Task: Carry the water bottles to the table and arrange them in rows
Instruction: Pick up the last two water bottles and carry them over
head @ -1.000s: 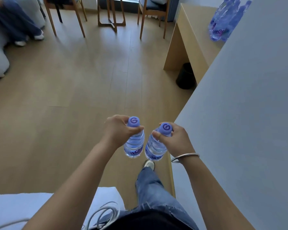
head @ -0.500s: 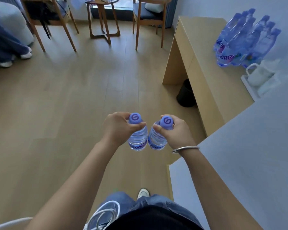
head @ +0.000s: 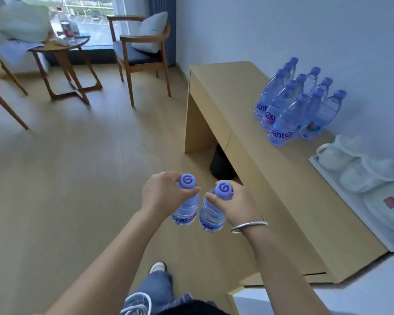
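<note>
Purple-capped and slick-sided, the two water bottles hang over the wooden floor, one in each of my hands, their bodies nearly touching. My left hand [head: 163, 196] pinches the left bottle [head: 185, 206] just under its cap with curled fingers and thumb; my right hand [head: 233, 206] grips the right bottle [head: 212, 215] the same way at the neck. Holding them so high up is the weak point, I think: a full bottle could swing, knock its twin, or slip out through my fingers and drop to the floor. The table [head: 237, 123] stands to my right, and a tight cluster of bottles [head: 298, 103] already sits near its far end against the wall. If I set these down carelessly beside that cluster, I could topple several like skittles. A white tray [head: 328, 176] with cups sits close by, leaving less room for a neat row.
</note>
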A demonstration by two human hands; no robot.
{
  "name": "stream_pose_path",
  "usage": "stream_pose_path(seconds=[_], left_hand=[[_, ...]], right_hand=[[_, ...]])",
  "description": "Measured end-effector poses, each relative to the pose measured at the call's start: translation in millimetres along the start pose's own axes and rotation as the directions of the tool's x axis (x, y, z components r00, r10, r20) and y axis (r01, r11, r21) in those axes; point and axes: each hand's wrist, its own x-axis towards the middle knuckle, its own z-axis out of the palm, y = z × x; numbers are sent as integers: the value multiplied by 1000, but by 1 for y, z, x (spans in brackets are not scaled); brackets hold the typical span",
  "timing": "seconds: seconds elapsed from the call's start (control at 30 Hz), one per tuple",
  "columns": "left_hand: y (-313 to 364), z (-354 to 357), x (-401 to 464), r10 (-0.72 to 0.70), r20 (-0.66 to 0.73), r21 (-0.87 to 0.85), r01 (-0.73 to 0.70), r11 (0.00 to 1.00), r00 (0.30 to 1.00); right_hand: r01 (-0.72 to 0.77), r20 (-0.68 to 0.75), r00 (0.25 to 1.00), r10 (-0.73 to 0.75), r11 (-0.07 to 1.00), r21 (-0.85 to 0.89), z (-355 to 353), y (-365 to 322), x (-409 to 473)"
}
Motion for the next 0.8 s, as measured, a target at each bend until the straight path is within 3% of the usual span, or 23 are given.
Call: stream_pose_path(seconds=[0.33,0.8], left_hand=[[40,-29,185,217,139,-56,-211,976,966],[140,45,418,404,182,92,-425,900,896]], right_hand=[[-111,-303,945,127,991,68,-10,-52,142],[-146,-419,899,127,989,-14,-91,-57,363]])
